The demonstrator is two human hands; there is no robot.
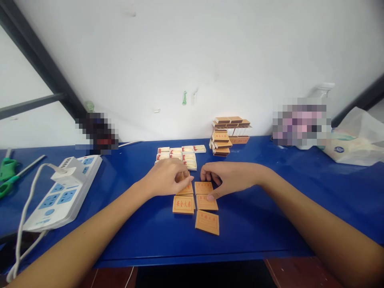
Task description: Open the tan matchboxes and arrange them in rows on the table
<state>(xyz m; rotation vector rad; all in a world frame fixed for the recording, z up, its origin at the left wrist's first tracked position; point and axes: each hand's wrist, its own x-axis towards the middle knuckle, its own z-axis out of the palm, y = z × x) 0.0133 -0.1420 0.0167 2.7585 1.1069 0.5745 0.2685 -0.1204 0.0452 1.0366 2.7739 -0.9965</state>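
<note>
Several orange matchbox covers lie in two columns on the blue table [144, 236]. My left hand [169, 176] is curled over the upper part of the left column, above the front-left cover [183, 205]; what its fingers hold, if anything, is hidden. My right hand [232, 180] has thumb and fingers apart, the thumb touching a middle cover [207, 203] of the right column. Nearest the front edge lies a slightly turned cover [207, 222]. Behind my left hand are open white trays of red-tipped matches [188, 149]. A stacked matchbox structure [221, 137] stands near the wall.
On the left are a white power strip [64, 198] with a plugged-in charger [69, 173] and cable, and green-handled scissors [8, 170]. A tissue pack [345, 149] and a blurred pink item [301, 124] sit at the right. The white wall [168, 60] borders the table's back.
</note>
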